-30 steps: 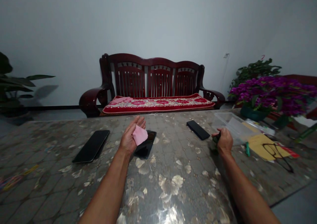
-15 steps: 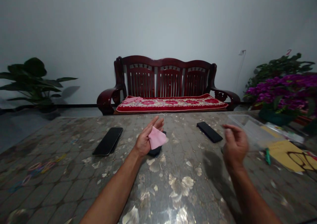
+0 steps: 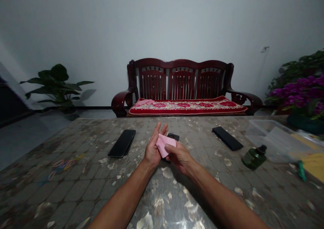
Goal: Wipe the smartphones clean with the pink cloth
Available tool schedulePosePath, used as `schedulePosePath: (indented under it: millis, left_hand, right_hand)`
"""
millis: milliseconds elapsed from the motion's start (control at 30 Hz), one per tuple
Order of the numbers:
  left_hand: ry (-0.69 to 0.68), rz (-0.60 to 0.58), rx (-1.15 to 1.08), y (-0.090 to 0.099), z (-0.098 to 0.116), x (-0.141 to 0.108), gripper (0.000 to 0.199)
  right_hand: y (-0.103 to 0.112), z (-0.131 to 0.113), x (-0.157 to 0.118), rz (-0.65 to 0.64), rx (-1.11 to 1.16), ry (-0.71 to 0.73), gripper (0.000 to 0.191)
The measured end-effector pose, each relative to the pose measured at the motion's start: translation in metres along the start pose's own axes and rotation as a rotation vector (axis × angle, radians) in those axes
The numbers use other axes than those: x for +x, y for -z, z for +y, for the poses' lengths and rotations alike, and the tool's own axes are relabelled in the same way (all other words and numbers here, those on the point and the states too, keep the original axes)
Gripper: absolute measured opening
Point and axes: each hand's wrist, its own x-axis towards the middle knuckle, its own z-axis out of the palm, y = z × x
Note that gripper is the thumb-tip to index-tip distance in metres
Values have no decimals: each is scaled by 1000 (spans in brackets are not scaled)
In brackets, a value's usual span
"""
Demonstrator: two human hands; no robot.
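Note:
A small pink cloth (image 3: 164, 143) lies folded against the palm of my left hand (image 3: 152, 152), whose fingers stretch upward behind it. My right hand (image 3: 181, 157) has come in from the right and pinches the cloth's near edge, thumb on top. Just beyond and below both hands, a dark phone (image 3: 174, 136) rests on the table, mostly covered by them. To the left lies a black phone (image 3: 122, 143), screen up. On the right is a long black flat object (image 3: 227, 138), with a dark green bottle (image 3: 253, 158) standing close by.
A patterned table cover (image 3: 96, 185) spreads under everything. Coloured rubber bands (image 3: 64, 164) lie at left. At right are a clear plastic box (image 3: 268, 134), a green object (image 3: 301, 171) and yellow paper (image 3: 314, 164). A wooden bench (image 3: 181, 65) stands beyond.
My right hand has moved left from the table's right side and taken hold of the cloth in my left hand. The green bottle now shows. The view has turned slightly left.

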Motion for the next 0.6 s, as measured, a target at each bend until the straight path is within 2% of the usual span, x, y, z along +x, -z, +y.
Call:
schedulePosePath:
  millis: [100, 200, 300, 367, 433, 500, 600]
  left_hand:
    - [-1, 6, 33, 4, -5, 0, 64]
    - [12, -23, 127, 9, 1, 2, 63]
    - [-9, -33, 401, 24, 11, 3, 58]
    - [-101, -20, 720, 37, 13, 0, 49]
    - [-173, -18, 1012, 48, 10, -6, 44]
    - [-173, -56, 1242, 55, 2, -14, 48]
    - [-169, -150, 1496, 57, -12, -24, 56]
  right_hand:
    - [1, 6, 5, 42, 21, 16, 44]
    - [11, 1, 12, 76, -12, 68, 45]
    - [32, -14, 27, 187, -160, 184, 49]
    - [49, -26, 39, 302, -364, 301, 42]
    - [66, -34, 52, 338, -651, 497, 30]
    - [79, -37, 61, 284, -955, 621, 21]
    - [89, -32, 68, 195, -1240, 674, 18]
